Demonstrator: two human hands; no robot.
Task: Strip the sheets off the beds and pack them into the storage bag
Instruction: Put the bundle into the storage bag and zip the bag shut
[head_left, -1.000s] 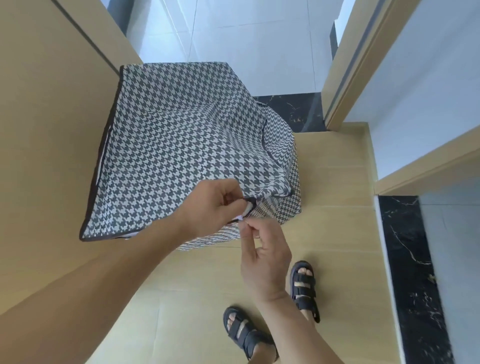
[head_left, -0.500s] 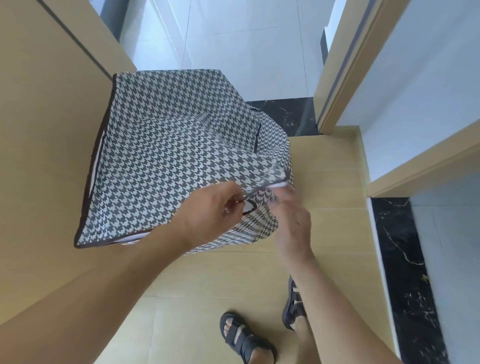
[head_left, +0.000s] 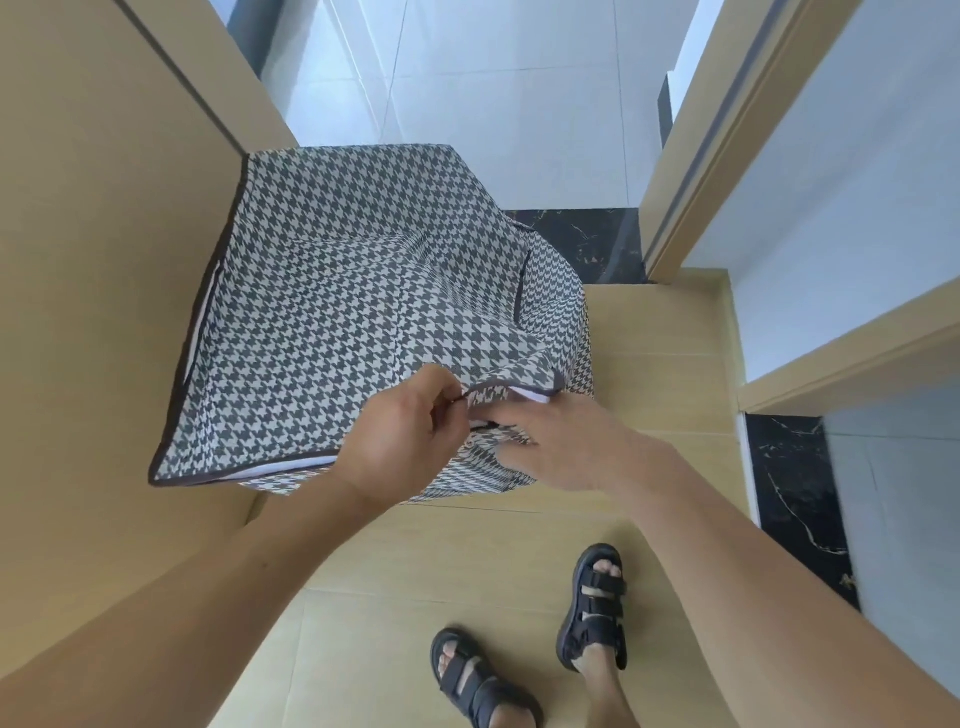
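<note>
A: Wood-plank floor (head_left: 649, 338), narrow passage, tan wood panel (head_left: 104, 260) on the left, door frame (head_left: 701, 156) on the right, pale tile beyond. Where's the task thing?

B: The storage bag (head_left: 337, 312) is a houndstooth box shape, standing on the floor tight against the panel. No sheets in view.

A: Hands?

B: The left hand (head_left: 400, 441) pinches the dark-trimmed edge of the lid flap (head_left: 509, 384) at the near right corner, lifted a bit so the white lining (head_left: 535, 397) shows. The right hand (head_left: 566, 447) is at the same corner, just below the flap and touching the bag's front. It's blurred and the fingertips are hidden, so I can't tell if it grips anything.

A: Step?

B: My guess is they're opening the lid at that corner. Packing hasn't started.

A: Risks?

B: The pinch is small, so the flap could slip out and drop shut. The bag looks soft and light. A pull up on one corner may drag or tip it off the panel, or fold the front wall in. If there's a zip there, which I can't see, loose fabric could snag it.

A: Anything else?

B: Sandals (head_left: 595, 608) stand near the bag, so a stumble is possible if it slides.
</note>
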